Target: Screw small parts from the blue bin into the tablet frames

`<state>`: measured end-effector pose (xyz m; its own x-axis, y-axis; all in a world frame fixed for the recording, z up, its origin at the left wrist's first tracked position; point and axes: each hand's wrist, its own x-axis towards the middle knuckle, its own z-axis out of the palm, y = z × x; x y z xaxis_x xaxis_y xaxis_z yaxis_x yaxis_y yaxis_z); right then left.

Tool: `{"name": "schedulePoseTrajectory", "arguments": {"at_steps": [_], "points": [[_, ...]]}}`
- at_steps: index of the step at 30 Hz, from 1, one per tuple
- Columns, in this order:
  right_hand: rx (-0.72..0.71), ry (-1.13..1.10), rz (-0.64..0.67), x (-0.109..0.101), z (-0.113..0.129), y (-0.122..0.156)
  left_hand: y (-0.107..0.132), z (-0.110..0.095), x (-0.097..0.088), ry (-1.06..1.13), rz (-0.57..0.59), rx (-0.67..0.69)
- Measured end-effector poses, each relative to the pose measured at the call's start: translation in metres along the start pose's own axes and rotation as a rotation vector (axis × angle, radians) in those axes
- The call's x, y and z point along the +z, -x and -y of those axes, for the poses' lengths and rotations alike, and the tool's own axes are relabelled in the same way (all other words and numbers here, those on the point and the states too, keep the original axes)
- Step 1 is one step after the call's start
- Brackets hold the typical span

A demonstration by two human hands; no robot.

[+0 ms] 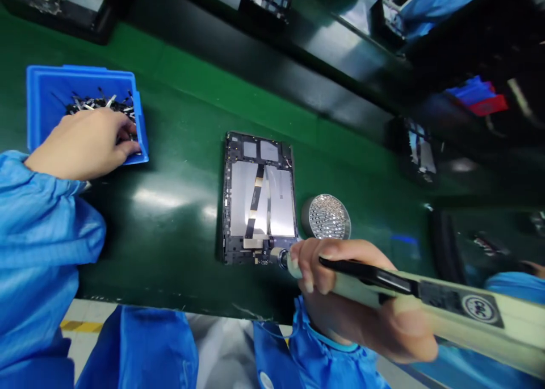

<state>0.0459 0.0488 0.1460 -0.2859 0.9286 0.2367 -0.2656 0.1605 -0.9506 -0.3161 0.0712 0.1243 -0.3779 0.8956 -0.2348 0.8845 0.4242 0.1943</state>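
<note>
An opened tablet back (258,199) lies on the green conveyor belt (179,150), its silver panels and a ribbon cable showing. My right hand (340,287) is wrapped round a cream electric screwdriver (426,301), whose tip touches the tablet's lower right corner. My left hand (85,143) reaches into a blue bin (46,93) of small dark metal parts, fingers curled down among them. What they pinch is hidden. Blue sleeves cover both arms.
A round silver dish of screws (327,217) stands just right of the tablet. Black trays (419,150) with more devices sit at the right and along the far side. A co-worker's blue sleeve (438,0) shows at top right.
</note>
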Motion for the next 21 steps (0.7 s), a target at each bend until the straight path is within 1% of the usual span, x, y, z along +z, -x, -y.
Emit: {"name": "schedulePoseTrajectory", "arguments": {"at_steps": [3, 5, 9, 11, 14, 19, 21], "points": [[-0.002, -0.010, 0.034, -0.0001, -0.0001, -0.0005, -0.0016, -0.0009, 0.0009, 0.010, 0.080, -0.019], [0.005, 0.007, 0.033, 0.0020, 0.0000, 0.0003, -0.0020, -0.0010, 0.0018, 0.014, 0.078, -0.037], [0.002, 0.058, 0.000, 0.0072, -0.0011, 0.0028, 0.0013, -0.0009, 0.0004, 0.065, 0.010, -0.056], [-0.001, 0.055, -0.013, 0.0087, -0.0021, 0.0034, 0.0034, 0.0011, -0.0010, 0.119, -0.047, -0.066], [-0.011, 0.036, -0.026, 0.0089, -0.0032, 0.0029, 0.0043, 0.0053, -0.0025, 0.133, -0.109, -0.054], [-0.030, 0.023, -0.011, 0.0048, -0.0033, 0.0021, 0.0029, 0.0072, -0.0017, 0.147, -0.149, -0.016], [-0.027, 0.025, -0.004, 0.0026, -0.0034, 0.0021, 0.0029, 0.0058, -0.0013, 0.105, -0.145, -0.007]]}}
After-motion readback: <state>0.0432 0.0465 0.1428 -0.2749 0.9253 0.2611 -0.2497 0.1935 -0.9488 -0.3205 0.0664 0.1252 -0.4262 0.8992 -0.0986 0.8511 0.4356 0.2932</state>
